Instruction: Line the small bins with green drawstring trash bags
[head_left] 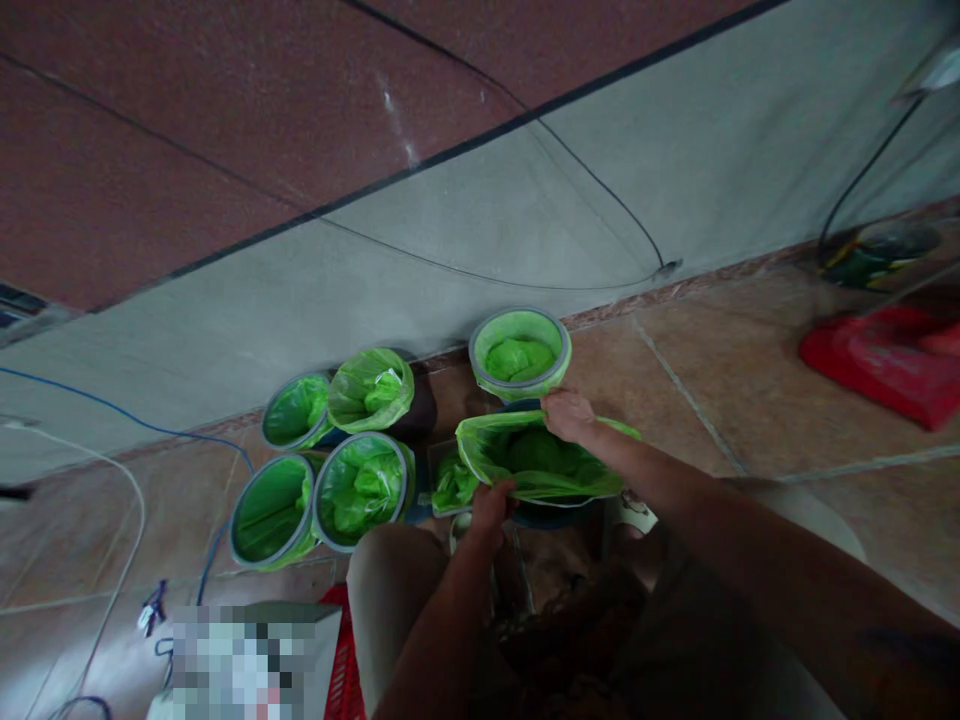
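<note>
Right hand (568, 413) of mine is closed on the far edge of a green bin liner (551, 460), and my left hand (493, 505) pinches its near edge toward the left, so the mouth is drawn wide between them. Under the liner, on my side, shows a dark blue bin (551, 516); how far the plastic goes down into it, I cannot tell. Just left of the liner sits some bunched green plastic (452, 485). Further left of it stand four lined bins (406, 480), close together. Beyond the liner is a grey-rimmed bin (517, 388), with more green plastic inside, near the wall (450, 250). Well left of the liner and nearer me is a red crate (345, 650).
</note>
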